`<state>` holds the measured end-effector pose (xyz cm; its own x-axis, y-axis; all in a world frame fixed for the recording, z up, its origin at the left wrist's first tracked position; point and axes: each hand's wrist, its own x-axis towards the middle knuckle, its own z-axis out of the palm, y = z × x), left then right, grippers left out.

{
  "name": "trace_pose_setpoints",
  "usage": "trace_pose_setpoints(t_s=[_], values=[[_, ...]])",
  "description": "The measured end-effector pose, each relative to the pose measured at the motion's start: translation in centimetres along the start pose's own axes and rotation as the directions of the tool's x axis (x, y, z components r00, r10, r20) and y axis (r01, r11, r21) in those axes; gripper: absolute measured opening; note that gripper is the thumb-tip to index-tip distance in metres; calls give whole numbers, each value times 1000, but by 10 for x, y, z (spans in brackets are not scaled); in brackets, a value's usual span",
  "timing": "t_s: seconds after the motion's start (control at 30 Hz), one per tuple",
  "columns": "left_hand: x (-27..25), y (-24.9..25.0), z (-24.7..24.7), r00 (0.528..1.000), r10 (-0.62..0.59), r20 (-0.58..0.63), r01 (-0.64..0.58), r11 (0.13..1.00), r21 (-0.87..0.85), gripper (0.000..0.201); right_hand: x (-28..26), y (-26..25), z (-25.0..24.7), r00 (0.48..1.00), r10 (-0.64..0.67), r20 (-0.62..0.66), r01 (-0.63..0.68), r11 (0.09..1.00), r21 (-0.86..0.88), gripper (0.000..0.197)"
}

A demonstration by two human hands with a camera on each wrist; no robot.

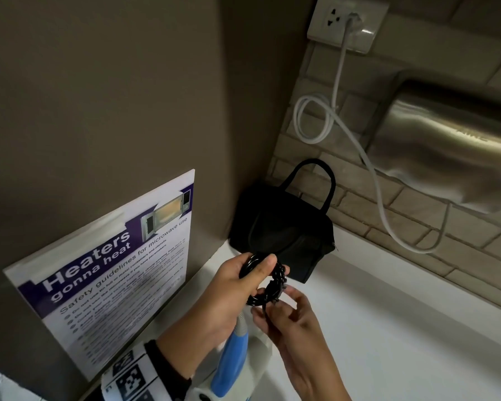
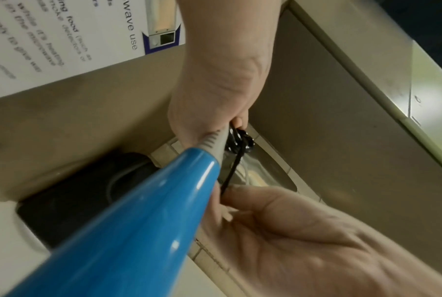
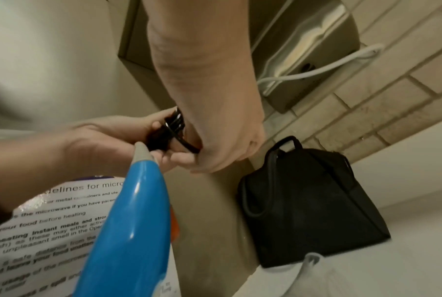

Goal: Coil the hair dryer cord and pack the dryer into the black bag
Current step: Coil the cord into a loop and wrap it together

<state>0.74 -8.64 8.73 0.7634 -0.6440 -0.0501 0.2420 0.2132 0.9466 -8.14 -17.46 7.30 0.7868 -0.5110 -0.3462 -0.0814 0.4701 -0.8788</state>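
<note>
The black cord (image 1: 268,282) is wound into a small coil. My left hand (image 1: 258,274) grips that coil, thumb on top, above the white counter. The right hand (image 1: 268,312) pinches the loose strand just under the coil. The hair dryer (image 1: 232,360), blue with a grey cord collar, hangs below my left hand; its blue body (image 2: 138,221) fills the left wrist view and shows again as the blue handle (image 3: 128,231) in the right wrist view. The black bag (image 1: 284,227) with a loop handle stands in the corner behind the hands, also seen as the bag (image 3: 304,201).
A microwave safety poster (image 1: 113,270) leans on the left wall. A white cable (image 1: 339,82) runs from the wall socket (image 1: 347,21) in a loop to the steel hand dryer (image 1: 446,140) on the brick wall. The white counter (image 1: 402,328) stretches right.
</note>
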Motion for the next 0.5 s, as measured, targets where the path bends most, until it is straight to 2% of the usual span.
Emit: trace_pose_setpoints(t_s=[0.13, 0.27, 0.4, 0.5], values=[[5, -1, -5, 997, 3, -80, 1, 998, 55, 21, -7, -2, -5, 986, -138, 90, 159, 946, -284, 26], [6, -4, -5, 996, -34, -81, 44, 991, 124, 31, -12, -2, -6, 966, -162, 201, 245, 817, -522, 34], [6, -7, -6, 993, -101, -55, 109, 977, 185, 42, -13, -5, -6, 954, -183, 239, 295, 721, -626, 35], [4, -2, -3, 985, -162, -68, 171, 972, 161, 45, -11, -4, -5, 951, -205, 230, 307, 697, -648, 36]])
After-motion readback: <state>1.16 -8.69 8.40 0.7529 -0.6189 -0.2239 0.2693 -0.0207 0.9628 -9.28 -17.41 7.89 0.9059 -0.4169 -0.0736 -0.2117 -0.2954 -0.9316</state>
